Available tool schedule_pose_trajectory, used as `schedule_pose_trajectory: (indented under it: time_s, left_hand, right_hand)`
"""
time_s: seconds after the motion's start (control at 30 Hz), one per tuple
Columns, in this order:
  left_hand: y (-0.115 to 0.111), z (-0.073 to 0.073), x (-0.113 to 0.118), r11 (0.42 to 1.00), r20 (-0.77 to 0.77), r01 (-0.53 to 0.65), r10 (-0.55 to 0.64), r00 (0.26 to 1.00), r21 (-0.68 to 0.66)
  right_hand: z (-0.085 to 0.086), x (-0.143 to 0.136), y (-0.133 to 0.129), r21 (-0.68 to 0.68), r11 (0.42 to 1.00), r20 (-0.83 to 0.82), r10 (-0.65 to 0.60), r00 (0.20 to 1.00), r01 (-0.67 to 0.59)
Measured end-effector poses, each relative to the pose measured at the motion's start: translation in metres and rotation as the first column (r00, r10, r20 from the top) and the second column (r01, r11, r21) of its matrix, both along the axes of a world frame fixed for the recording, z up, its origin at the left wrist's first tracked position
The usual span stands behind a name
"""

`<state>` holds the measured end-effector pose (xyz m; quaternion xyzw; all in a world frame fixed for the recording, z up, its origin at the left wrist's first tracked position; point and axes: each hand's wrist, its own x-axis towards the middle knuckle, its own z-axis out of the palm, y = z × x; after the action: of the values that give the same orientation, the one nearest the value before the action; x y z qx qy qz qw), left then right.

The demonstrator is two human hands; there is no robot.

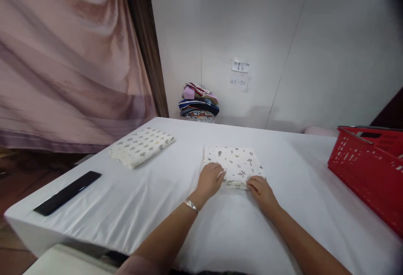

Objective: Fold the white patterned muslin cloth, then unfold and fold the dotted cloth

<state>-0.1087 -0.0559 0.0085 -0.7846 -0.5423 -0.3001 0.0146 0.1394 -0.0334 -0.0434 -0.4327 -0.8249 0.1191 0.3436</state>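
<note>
A folded white printed cloth (234, 161) with small palm trees and leaves lies flat on the white-covered table (151, 216). Its stacked layers show along the near edge. My left hand (211, 178), with a bracelet at the wrist, is curled over the near left corner. At the near right corner, my right hand (261, 190) has its fingers pressed together on the edge. Both hands grip the cloth, and the undersides of the fingers are hidden. Another folded cream cloth (141, 147) with grey prints lies apart, farther left.
A black flat slab (67, 193) rests near the table's left edge. The red plastic basket (367, 170) stands on the right. Behind the table is a pile of folded clothes (199, 103) by the wall, with paper notes (240, 66) above. A pink curtain (69, 65) hangs at left.
</note>
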Motion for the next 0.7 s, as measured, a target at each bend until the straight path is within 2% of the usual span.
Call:
schedule_pose_trajectory:
  time_s: [0.07,0.17,0.3,0.4,0.47,0.53,0.6,0.7]
  left_hand:
    - [0.006,-0.005,0.005,0.998,-0.078,-0.031,0.026,0.997,-0.06]
    - [0.009,-0.023,0.005,0.984,-0.193,-0.103,0.073,0.978,-0.149]
    - [0.007,-0.04,0.003,0.987,-0.23,-0.124,0.097,0.968,-0.104]
    - [0.006,-0.041,0.004,0.989,-0.234,-0.132,0.115,0.965,-0.061]
    - [0.004,-0.04,0.004,0.989,-0.231,-0.135,0.119,0.966,-0.053]
    - [0.002,-0.039,0.004,0.988,-0.227,-0.135,0.115,0.967,-0.074]
    - [0.0,-0.036,0.003,0.985,-0.219,-0.133,0.106,0.97,-0.112]
    - [0.006,-0.024,0.002,0.958,-0.2,-0.129,0.077,0.977,-0.256]
  right_hand:
    - [0.002,0.002,-0.002,-0.034,0.999,0.0,0.011,1.0,-0.011]
    - [0.009,0.005,-0.003,-0.1,0.994,0.013,0.038,0.999,-0.036]
    - [0.026,-0.004,0.009,-0.151,0.988,0.036,0.044,0.998,-0.038]
    - [0.037,-0.022,0.029,-0.067,0.998,0.02,-0.013,1.0,0.014]
    - [0.038,-0.032,0.044,-0.043,0.998,0.112,-0.036,0.993,0.041]
    - [0.032,-0.038,0.055,-0.093,0.99,0.299,-0.077,0.951,0.11]
    - [0.022,-0.04,0.061,-0.155,0.965,0.483,-0.113,0.868,0.211]
    - [0.009,-0.04,0.063,-0.18,0.945,0.606,-0.114,0.787,0.275]
